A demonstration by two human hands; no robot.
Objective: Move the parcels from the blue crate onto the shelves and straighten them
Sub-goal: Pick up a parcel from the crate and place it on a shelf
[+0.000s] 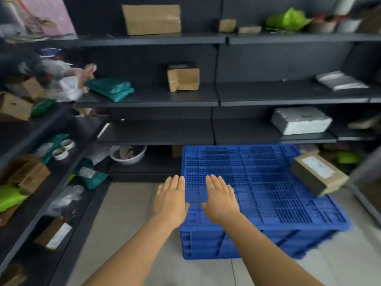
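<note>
With the left hand (171,200) and right hand (221,200) flat and empty, the brown cardboard parcel (318,175) overhanging the perforated blue plastic crate (268,182) may topple off.

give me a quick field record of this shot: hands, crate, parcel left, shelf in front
left hand: open, flat, holds nothing
right hand: open, flat, over the crate
blue crate: on the floor, upside down, slatted base up
brown parcel: tilted at the crate's right edge
shelf ahead: mostly bare
white foam box: on the same level, right bay
</note>
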